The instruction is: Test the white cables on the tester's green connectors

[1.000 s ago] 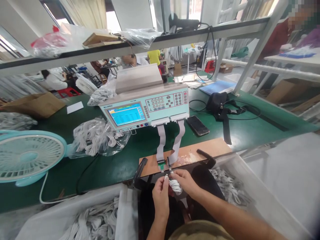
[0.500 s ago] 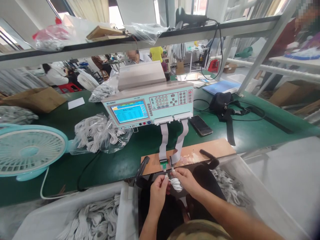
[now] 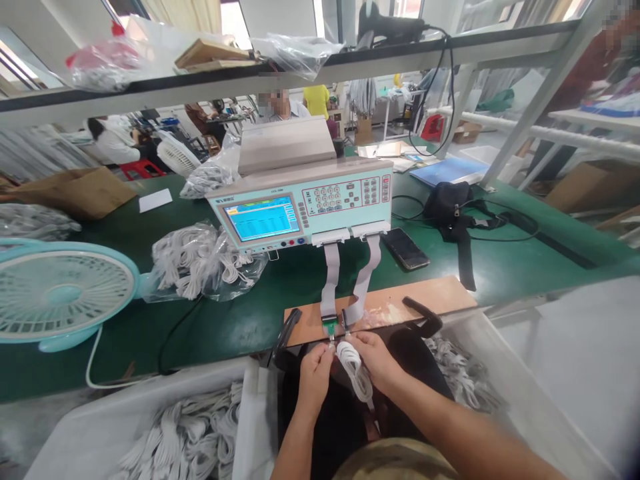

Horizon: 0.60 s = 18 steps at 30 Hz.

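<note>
A coiled white cable point(image 3: 354, 370) hangs between my two hands, over my lap. With closed fingertips my left hand point(image 3: 315, 373) pinches one plug of it, up against the small green circuit board point(image 3: 329, 327). My right hand point(image 3: 376, 360) is closed on the cable's other end, at the connector point(image 3: 347, 325) of the right ribbon cable point(image 3: 367, 280); fingers hide how far that plug is in. The left ribbon cable point(image 3: 330, 283) runs from the green board up to a tester point(image 3: 345, 200) with a lit blue screen.
White bins with cable coils stand at left point(image 3: 250, 393) and right point(image 3: 515, 373). A wooden strip point(image 3: 440, 293) with black handles lies along the table edge. A turquoise fan point(image 3: 63, 293), bagged cables point(image 3: 185, 260), a phone point(image 3: 406, 249) and a black bag point(image 3: 447, 203) rest on the green table.
My left hand has moved up, bringing its plug to the green board. The cable coil now hangs lower and longer between my hands. The tester's screen content has changed.
</note>
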Each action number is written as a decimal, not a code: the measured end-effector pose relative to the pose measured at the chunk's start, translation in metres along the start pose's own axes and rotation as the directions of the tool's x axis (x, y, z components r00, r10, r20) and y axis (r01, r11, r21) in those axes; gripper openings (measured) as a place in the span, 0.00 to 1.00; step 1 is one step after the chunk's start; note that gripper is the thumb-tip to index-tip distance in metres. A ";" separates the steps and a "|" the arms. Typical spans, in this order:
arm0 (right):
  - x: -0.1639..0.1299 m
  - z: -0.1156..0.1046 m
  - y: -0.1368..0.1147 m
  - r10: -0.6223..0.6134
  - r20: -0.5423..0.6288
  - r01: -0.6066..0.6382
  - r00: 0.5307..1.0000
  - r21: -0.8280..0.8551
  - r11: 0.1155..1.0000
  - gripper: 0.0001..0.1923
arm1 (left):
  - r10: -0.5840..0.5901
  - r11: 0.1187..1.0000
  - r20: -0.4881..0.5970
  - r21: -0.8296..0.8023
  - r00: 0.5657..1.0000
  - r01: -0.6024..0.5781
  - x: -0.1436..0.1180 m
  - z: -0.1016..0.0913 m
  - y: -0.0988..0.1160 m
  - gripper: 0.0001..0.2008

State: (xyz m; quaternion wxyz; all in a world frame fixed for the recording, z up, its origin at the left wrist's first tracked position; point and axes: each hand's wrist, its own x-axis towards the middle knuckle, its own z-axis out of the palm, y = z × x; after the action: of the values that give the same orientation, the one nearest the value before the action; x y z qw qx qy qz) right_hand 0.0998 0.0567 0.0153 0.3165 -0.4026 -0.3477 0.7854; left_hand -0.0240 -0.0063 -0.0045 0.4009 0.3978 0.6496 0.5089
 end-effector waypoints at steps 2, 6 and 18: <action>-0.001 0.001 -0.002 -0.006 0.013 0.006 1.000 0.015 1.000 0.20 | -0.013 1.000 -0.040 -0.020 0.999 0.012 0.000 0.004 -0.001 0.17; -0.001 0.000 -0.001 -0.018 0.041 0.016 0.999 0.046 0.999 0.19 | 0.004 0.999 -0.156 -0.049 0.988 -0.011 -0.005 0.015 -0.002 0.16; 0.003 -0.007 0.003 0.006 -0.003 -0.006 1.000 -0.056 0.998 0.17 | -0.060 0.993 -0.331 -0.111 0.942 0.024 -0.008 0.038 -0.005 0.18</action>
State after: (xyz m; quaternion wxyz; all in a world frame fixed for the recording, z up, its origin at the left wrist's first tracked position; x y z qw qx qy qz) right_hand 0.1030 0.0593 0.0082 0.3032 -0.4135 -0.3679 0.7757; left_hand 0.0136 -0.0014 -0.0149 0.3166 0.2701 0.6886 0.5938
